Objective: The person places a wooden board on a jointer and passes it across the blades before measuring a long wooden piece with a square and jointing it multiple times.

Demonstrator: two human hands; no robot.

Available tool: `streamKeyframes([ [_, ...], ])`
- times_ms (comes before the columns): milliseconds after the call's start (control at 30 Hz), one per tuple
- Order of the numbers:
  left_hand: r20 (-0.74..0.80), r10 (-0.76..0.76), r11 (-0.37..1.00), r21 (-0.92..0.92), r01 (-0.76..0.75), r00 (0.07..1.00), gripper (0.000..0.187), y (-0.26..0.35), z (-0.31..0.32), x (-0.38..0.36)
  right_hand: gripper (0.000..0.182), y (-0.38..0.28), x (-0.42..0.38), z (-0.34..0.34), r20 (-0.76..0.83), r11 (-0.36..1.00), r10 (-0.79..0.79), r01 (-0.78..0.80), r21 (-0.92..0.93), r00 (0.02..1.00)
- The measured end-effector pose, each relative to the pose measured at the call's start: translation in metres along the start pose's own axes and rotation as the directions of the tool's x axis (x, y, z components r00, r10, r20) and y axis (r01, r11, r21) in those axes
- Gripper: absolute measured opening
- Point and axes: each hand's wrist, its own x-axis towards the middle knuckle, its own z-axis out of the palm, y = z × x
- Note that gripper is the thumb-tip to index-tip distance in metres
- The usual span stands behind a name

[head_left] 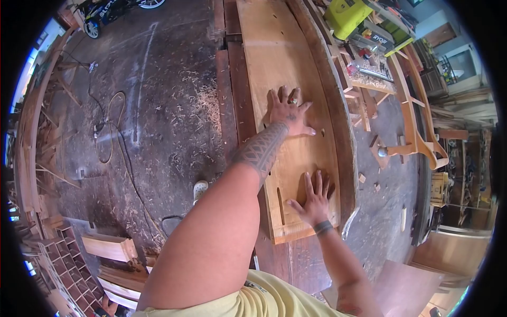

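Note:
A long pale wooden board (288,58) lies lengthwise ahead of me on a darker wooden surface. My left hand (290,113) rests flat on its middle, fingers spread, with a ring on one finger. Nearer to me, my right hand (316,203) is also spread on the board, close to its near right corner. Neither hand holds anything. A narrow slot (280,205) is cut near the board's near left edge, and a few small dark holes mark its face. Along the right side runs a thick rough-edged slab (346,153).
Wood shavings (211,108) cover the dark floor to the left, where a cable (127,158) lies. A yellow-green Ryobi machine (369,29) stands at the back right near a curved wooden frame (414,127). Timber pieces (111,247) are stacked at the lower left.

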Motion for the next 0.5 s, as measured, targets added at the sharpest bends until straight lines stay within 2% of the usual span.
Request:
streamKeyframes([
  [300, 0.002, 0.007, 1.000, -0.002, -0.007, 1.000, 0.119, -0.013, -0.005, 0.017, 0.119, 0.001, 0.021, 0.004, -0.056, 0.998, -0.018, 0.021, 0.062, 0.998],
  [500, 0.009, 0.005, 1.000, 0.001, -0.005, 1.000, 0.117, -0.025, -0.009, 0.031, 0.120, -0.006, 0.038, -0.004, -0.048, 1.000, -0.008, 0.008, -0.012, 0.999],
])
